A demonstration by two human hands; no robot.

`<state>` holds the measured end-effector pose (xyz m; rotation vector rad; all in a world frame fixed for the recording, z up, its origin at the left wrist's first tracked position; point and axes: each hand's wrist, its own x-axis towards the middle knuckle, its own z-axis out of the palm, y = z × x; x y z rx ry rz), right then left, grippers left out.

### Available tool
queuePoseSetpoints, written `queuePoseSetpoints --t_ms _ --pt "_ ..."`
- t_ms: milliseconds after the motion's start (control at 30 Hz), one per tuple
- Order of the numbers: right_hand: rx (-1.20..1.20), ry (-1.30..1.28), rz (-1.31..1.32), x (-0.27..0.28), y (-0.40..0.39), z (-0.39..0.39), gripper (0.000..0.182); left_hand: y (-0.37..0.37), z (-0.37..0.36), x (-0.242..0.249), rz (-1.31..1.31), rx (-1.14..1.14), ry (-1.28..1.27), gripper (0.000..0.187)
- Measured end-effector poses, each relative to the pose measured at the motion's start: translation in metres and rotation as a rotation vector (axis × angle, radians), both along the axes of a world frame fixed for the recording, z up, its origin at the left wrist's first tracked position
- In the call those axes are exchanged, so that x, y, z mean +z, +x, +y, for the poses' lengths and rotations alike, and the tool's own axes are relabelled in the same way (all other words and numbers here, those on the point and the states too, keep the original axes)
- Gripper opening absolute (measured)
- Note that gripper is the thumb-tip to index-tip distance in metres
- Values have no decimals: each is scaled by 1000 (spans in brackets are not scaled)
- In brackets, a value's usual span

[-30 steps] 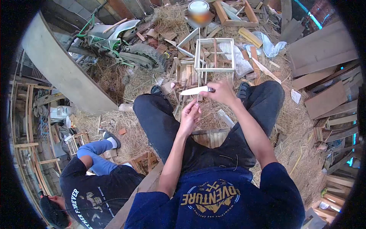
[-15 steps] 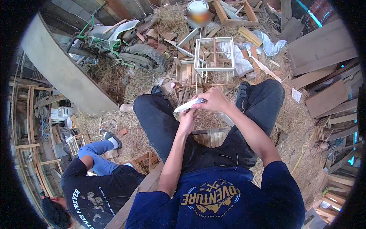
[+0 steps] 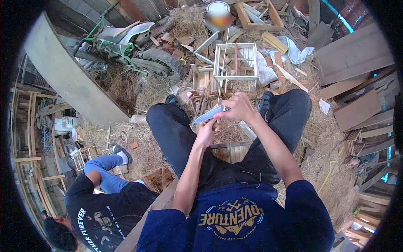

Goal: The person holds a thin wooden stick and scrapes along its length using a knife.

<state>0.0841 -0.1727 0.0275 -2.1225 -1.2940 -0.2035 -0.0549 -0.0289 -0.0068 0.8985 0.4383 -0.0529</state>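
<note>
My right hand (image 3: 238,107) is closed around the handle of a knife (image 3: 208,115), its broad blade pointing left over my lap. Just below the blade, my left hand (image 3: 206,133) is closed, thumb and fingers pinched together near the knife's underside. A long thin pale stick (image 3: 223,63) runs away from between my hands, past the white wooden frame. Its near end disappears behind the blade and fingers; my left hand appears to grip it there.
Ahead stand a white wooden frame (image 3: 236,77) and a lidded bucket (image 3: 218,9). A green dirt bike (image 3: 126,50) leans at the upper left beside a curved board (image 3: 67,69). Another person (image 3: 109,206) sits at lower left. Planks (image 3: 365,109) pile up on the right; straw covers the floor.
The knife blade has turned slightly and its tip sits a little farther right. The stick's far end has swung right. Both hands keep their grip.
</note>
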Motion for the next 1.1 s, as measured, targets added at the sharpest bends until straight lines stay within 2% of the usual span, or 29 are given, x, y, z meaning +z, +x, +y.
queuePoseSetpoints --t_ms 100,167,267,300,400,533,733,833,933,1100 --pt "-10 -10 -36 5 2 -1 56 0 2 -11 -41 -25 -60 8" --pt "-23 17 -60 0 6 -2 55 -1 7 -10 -86 -51 -36 31" --pt "-202 27 -26 -1 22 -14 54 -5 1 26 -35 9 -74 32" --pt "-246 5 -2 -2 27 -18 54 -9 2 24 -45 -62 3 44" --pt "-377 -58 69 -1 38 -24 56 -13 1 18 -11 -70 23 42" --pt "-382 6 -10 4 33 -23 55 -11 -1 13 18 -53 29 39" --pt "-322 22 15 8 28 -22 57 -8 1 14 -14 -38 -17 31" --pt "-273 -48 25 1 27 -21 57 -4 3 17 -23 -89 -45 35" --pt "-237 -76 33 -3 21 -16 52 2 1 20 -30 -36 -95 30" --pt "-143 -66 39 -10 15 -9 55 7 2 18 -64 58 -172 19"
